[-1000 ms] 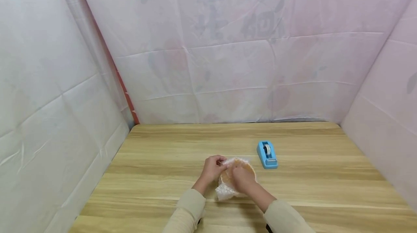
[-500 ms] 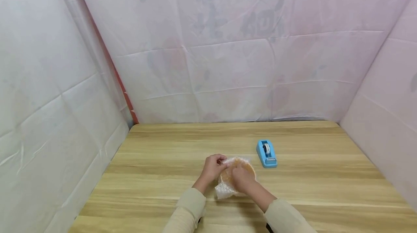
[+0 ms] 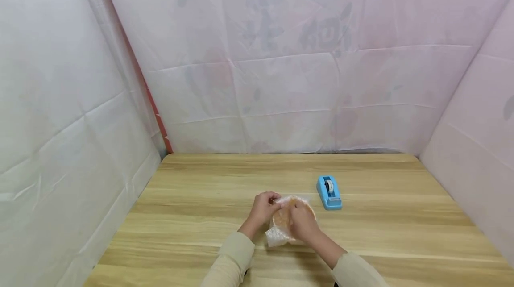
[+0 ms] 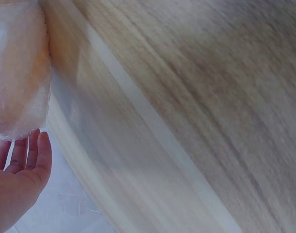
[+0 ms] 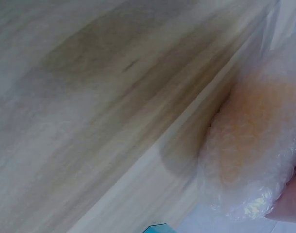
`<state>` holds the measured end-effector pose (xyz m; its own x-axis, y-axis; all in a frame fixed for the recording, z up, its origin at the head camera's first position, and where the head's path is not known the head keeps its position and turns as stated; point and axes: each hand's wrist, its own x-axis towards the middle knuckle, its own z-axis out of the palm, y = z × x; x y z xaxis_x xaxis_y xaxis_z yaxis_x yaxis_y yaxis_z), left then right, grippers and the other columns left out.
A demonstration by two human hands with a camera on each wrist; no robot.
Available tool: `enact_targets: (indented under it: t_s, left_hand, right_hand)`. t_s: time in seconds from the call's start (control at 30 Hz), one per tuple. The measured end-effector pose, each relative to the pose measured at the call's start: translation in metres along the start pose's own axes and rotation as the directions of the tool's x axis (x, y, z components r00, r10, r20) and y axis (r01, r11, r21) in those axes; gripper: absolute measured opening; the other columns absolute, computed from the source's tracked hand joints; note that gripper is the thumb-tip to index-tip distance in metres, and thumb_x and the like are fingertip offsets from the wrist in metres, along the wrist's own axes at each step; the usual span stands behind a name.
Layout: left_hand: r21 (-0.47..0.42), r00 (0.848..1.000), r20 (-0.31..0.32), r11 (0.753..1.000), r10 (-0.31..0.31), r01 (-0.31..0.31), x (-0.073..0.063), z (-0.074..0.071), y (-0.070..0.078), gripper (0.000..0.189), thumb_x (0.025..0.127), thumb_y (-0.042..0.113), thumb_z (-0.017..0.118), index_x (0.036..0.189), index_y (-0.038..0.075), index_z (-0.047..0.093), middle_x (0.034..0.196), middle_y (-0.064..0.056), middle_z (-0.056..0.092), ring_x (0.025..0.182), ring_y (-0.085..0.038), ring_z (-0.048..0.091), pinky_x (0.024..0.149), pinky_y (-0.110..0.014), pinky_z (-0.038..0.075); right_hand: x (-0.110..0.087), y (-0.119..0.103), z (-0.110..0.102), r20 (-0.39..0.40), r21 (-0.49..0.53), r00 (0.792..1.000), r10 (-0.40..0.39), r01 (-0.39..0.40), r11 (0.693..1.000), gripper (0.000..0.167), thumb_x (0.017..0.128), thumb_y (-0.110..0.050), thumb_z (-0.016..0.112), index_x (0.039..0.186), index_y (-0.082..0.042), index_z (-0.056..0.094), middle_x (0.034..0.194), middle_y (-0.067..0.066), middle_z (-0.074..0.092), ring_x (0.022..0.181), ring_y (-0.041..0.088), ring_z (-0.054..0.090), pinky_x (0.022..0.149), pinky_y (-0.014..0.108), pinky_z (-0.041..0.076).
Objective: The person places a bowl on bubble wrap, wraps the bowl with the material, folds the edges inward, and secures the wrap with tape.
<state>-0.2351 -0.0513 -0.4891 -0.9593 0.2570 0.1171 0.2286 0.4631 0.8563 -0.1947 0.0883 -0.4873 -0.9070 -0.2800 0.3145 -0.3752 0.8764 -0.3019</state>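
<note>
A round orange-yellow item (image 3: 281, 221), kind unclear, lies wrapped in clear bubble wrap (image 3: 276, 237) near the front middle of the table. My left hand (image 3: 262, 209) holds the wrap's left edge, thumb on top. In the left wrist view, the left hand's fingers (image 4: 31, 153) curl up against the end of the wrapped item. Over the top of the bundle, my right hand (image 3: 304, 223) touches the wrap with its fingertips pointing down and left. How far those fingers bend is hard to see. Only a sliver of that hand shows in the right wrist view, beside the bubble wrap (image 5: 252, 141).
A blue tape dispenser (image 3: 329, 193) with a roll of tape stands behind and right of the bundle. The wood-grain table (image 3: 201, 180) is bordered by pale cloth sheets (image 3: 281, 81) at the back and both sides.
My right hand has shifted slightly to the right over the bundle, uncovering more of its middle. The left hand keeps its hold on the edge. The head view has tilted a little.
</note>
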Motion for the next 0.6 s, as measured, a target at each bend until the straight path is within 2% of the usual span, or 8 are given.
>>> enact_targets:
  t_s: [0.17,0.27,0.37,0.5,0.6]
  left_hand:
    - [-0.003,1.000,-0.004,1.000,0.003,-0.003,0.002,0.000,-0.001,0.023,0.083,0.010,0.067,0.102,-0.004,0.066,0.098,-0.014,0.067,0.084,-0.018,0.058,0.069,-0.022,0.050]
    - [-0.019,1.000,-0.001,1.000,0.002,-0.002,0.002,0.000,-0.001,0.024,0.083,0.010,0.067,0.102,-0.005,0.065,0.098,-0.015,0.066,0.084,-0.018,0.058,0.069,-0.022,0.051]
    - [-0.026,1.000,0.011,1.000,-0.009,0.009,0.003,-0.001,-0.002,0.027,0.084,0.011,0.067,0.105,-0.006,0.064,0.101,-0.015,0.066,0.086,-0.019,0.058,0.070,-0.025,0.052]
    - [-0.020,0.999,0.031,1.000,-0.023,0.023,0.002,-0.003,-0.005,0.034,0.085,0.017,0.067,0.110,-0.005,0.062,0.109,-0.016,0.063,0.095,-0.025,0.059,0.077,-0.032,0.053]
    - [0.000,0.999,0.039,1.000,0.005,-0.005,-0.001,-0.006,-0.009,0.039,0.086,0.020,0.066,0.115,-0.005,0.060,0.117,-0.019,0.059,0.104,-0.032,0.056,0.085,-0.040,0.051]
  right_hand:
    - [0.002,0.001,-0.001,0.035,0.025,0.999,0.011,-0.012,1.000,0.015,0.064,0.012,0.064,0.073,0.002,0.057,0.086,0.020,0.059,0.068,0.024,0.054,0.058,0.035,0.049]
    - [0.002,0.002,-0.004,0.005,0.075,1.000,0.006,-0.007,0.997,0.015,0.065,0.013,0.065,0.075,0.002,0.059,0.080,0.015,0.059,0.068,0.021,0.054,0.060,0.033,0.050]
    - [0.000,0.005,-0.008,-0.035,0.170,0.999,0.034,-0.028,0.985,0.015,0.070,0.013,0.065,0.082,0.005,0.062,0.078,0.012,0.056,0.069,0.018,0.054,0.059,0.028,0.050]
    - [-0.004,0.013,-0.016,-0.141,0.304,0.986,0.093,-0.047,0.952,0.019,0.076,0.012,0.063,0.094,0.007,0.063,0.086,0.013,0.058,0.071,0.015,0.054,0.057,0.021,0.049]
    - [-0.009,0.023,-0.021,-0.285,0.344,0.953,0.104,0.000,0.939,0.020,0.075,0.013,0.063,0.094,0.007,0.064,0.084,0.012,0.060,0.068,0.014,0.054,0.056,0.020,0.048]
